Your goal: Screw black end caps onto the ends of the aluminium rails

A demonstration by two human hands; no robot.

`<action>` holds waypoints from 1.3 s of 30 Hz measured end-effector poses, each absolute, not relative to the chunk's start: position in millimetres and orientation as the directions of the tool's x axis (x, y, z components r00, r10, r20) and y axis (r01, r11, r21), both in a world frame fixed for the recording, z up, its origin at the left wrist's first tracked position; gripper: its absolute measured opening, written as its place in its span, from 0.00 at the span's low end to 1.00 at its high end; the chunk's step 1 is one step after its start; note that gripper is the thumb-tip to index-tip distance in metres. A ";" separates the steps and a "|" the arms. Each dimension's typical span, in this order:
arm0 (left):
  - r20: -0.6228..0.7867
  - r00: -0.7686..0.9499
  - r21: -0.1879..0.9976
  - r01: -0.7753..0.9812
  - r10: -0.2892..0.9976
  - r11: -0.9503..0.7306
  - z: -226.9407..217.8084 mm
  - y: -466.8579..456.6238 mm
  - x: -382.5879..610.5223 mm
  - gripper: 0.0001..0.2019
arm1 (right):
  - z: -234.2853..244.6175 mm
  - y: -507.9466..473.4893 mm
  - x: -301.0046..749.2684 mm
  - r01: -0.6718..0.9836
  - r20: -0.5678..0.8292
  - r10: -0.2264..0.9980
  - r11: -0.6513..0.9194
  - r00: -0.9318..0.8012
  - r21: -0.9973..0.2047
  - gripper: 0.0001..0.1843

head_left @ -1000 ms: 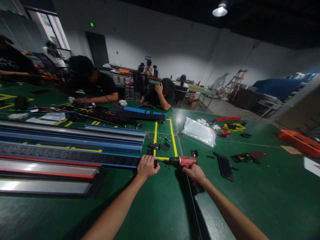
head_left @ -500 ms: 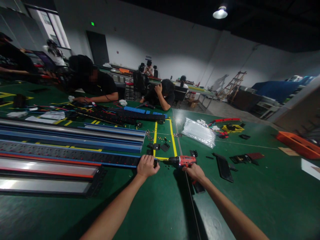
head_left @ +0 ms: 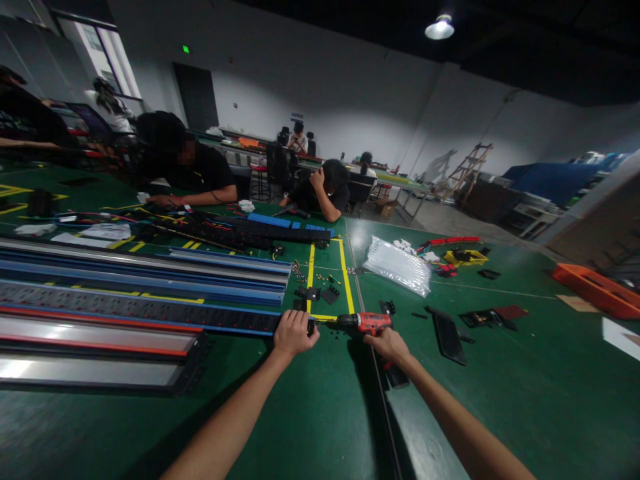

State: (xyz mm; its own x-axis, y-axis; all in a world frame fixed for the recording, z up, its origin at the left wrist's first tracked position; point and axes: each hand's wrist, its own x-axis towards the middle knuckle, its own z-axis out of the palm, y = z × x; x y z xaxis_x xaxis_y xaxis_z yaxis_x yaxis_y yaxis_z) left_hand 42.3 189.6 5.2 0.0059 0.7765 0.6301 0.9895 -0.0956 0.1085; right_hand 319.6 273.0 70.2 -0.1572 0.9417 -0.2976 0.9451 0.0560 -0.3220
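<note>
My left hand (head_left: 294,331) is closed around the right end of a long black and blue power strip (head_left: 240,321) that lies across the table. In my right hand (head_left: 390,345) is a red and black cordless drill (head_left: 373,323), its fingers wrapped round the grip. The drill points left, and its bit (head_left: 326,321) reaches the end of the strip beside my left fingers. Whether the bit sits in a screw is too small to tell. Small black screws (head_left: 338,333) lie just below the bit. Black end brackets (head_left: 313,293) rest beyond my left hand.
Blue and silver metal profiles (head_left: 250,277) and red-edged frames (head_left: 110,333) lie on the left. A clear bag of white strips (head_left: 397,265), a black tray (head_left: 449,335) and an orange bin (head_left: 597,291) are on the right. Co-workers sit opposite, one person's arm (head_left: 327,200) propped on the table.
</note>
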 end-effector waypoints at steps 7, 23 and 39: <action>0.623 0.012 0.107 0.989 0.782 -0.101 5.6 189.3 42.6 0.13 | 67.7 275.1 320.4 0.948 -0.298 0.941 0.063 -0.160 -0.312 0.17; 0.652 0.014 0.136 0.981 0.758 -0.136 3.1 187.4 43.1 0.12 | 78.3 280.4 318.6 0.962 -0.208 0.960 0.139 -0.189 -0.235 0.16; 0.636 0.009 0.129 0.985 0.771 -0.118 2.7 187.7 42.9 0.12 | 72.9 279.9 316.8 0.969 -0.216 0.961 0.125 -0.172 -0.213 0.17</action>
State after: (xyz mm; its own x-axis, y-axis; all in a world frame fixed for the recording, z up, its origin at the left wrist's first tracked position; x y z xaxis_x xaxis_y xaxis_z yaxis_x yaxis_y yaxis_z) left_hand 42.9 187.7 2.7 0.0094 0.7713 0.6364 0.9846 -0.1181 0.1286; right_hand 316.8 279.9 72.9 -0.1717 0.9611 -0.2164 0.9690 0.1253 -0.2127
